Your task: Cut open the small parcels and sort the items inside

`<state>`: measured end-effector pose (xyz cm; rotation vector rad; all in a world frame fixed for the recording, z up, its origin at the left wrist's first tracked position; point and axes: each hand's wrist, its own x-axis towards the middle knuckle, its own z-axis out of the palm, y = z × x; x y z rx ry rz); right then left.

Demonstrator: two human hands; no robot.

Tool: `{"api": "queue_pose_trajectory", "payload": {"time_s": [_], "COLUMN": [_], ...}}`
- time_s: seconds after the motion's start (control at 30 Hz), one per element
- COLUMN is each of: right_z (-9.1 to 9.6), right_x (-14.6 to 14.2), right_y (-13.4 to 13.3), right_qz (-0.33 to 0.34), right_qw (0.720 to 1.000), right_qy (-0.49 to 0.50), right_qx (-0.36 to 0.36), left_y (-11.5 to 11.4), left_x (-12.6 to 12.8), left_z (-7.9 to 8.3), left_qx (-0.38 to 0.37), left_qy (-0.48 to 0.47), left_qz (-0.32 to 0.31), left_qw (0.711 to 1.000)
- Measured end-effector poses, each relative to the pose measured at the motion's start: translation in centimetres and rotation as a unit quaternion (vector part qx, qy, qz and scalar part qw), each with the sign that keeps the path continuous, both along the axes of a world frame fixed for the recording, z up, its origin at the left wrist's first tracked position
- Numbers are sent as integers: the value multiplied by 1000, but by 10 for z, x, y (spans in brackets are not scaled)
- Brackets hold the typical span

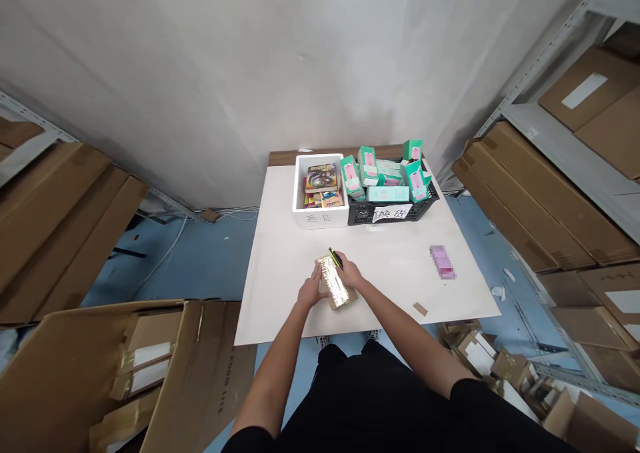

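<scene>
A small brown cardboard box (336, 282) sealed with shiny tape lies on the white table (280, 266) near its front edge. My left hand (311, 289) rests against the box's left side with fingers curved on it. My right hand (348, 270) sits on the box's right side, closed around a dark tool with a yellow-green tip (334, 256) that points to the box's far end.
At the table's back stand a white foam box (320, 218) of colourful packs and a black crate (395, 211) of teal boxes. A pink item (443, 261) lies at the right. An open carton (135, 366) stands at the lower left, shelves of cartons (550, 206) on both sides.
</scene>
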<state>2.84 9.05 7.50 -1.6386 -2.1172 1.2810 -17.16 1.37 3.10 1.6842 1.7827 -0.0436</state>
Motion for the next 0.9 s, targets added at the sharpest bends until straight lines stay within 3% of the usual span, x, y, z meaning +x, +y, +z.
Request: {"api": "queue_pose_trajectory", "payload": {"time_s": [0.17,0.4,0.63,0.9], "right_z": [1,12,25,25], "right_x": [-44,-39,-5,79], "right_y": [-5,-26,-73,-162], "right_qz": [27,71,88,-29], "right_qw": [988,961,957,966], "right_qy": [-149,-265,-272,-235], "right_qx": [-15,-27,-54,-108], "left_y": [-9,-9,-5,2], "left_x": [10,4,5,8], "left_z": [-3,-2,-1,-10], "left_qx": [-8,18,13,36], "left_qy": [-4,5,47,48], "left_qz": [22,5,-18,-55], "left_qw": [1000,1000,999,997]}}
